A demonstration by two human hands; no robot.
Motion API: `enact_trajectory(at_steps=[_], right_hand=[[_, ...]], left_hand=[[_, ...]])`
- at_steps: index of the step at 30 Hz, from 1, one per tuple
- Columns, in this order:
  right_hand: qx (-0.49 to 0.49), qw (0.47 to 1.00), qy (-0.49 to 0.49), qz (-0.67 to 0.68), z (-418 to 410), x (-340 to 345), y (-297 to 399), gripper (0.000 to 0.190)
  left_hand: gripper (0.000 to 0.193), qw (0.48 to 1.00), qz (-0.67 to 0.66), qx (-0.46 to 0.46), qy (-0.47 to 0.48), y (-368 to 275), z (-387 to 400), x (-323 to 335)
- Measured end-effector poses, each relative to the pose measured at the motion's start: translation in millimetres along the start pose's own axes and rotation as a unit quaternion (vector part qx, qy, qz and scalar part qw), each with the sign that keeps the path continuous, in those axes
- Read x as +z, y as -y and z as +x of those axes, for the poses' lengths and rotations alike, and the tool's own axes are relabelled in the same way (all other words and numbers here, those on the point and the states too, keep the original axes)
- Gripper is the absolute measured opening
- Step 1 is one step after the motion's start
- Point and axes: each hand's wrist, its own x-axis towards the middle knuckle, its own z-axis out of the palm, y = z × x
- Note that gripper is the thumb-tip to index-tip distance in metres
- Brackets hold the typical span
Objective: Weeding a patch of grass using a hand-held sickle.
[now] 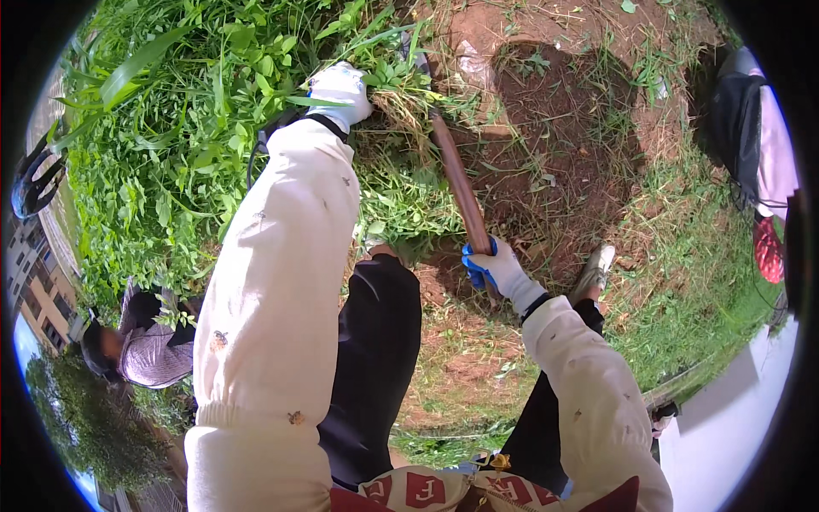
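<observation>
My right hand, in a white glove with blue palm coating, is closed around the wooden handle of a sickle-like cutting tool. Its dark metal blade points away from me, partly hidden by green stems. My left hand, gloved the same way, is curled at a clump of weeds and dry grass just left of the blade. The fingers of that hand are mostly hidden behind its back and the leaves. Cut grass lies on the soil between my hands and my feet.
Dense tall weeds grow on the left. Bare reddish soil with scattered straw lies to the right. A person in a cap is low at the left; another person is at the right rim. My shoe stands right of the handle.
</observation>
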Motion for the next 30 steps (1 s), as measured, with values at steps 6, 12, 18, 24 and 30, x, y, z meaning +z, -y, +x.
enact_trajectory(at_steps=[6,12,18,24,30], right_hand=[[-0.019,0.989,-0.069,-0.132,-4.8,5.0,92.6,0.022],[-0.011,0.991,-0.056,-0.121,-53.8,13.5,127.0,0.023],[-0.077,0.984,-0.113,-0.112,-6.8,25.3,83.7,0.02],[-0.297,0.924,-0.144,0.192,69.9,65.8,151.8,0.02],[-0.086,0.974,-0.134,-0.161,39.1,28.9,-4.4,0.021]], left_hand=[[0.043,0.999,-0.034,0.01,-0.026,16.6,-11.8,-7.9],[0.051,0.99,-0.123,-0.057,0.048,-3.0,-119.5,30.9],[0.062,0.987,-0.072,-0.116,0.089,44.1,-135.1,75.2],[0.061,0.978,-0.179,-0.108,0.003,41.7,-118.0,72.8],[0.065,0.976,-0.157,-0.116,0.091,32.8,-129.0,61.1]])
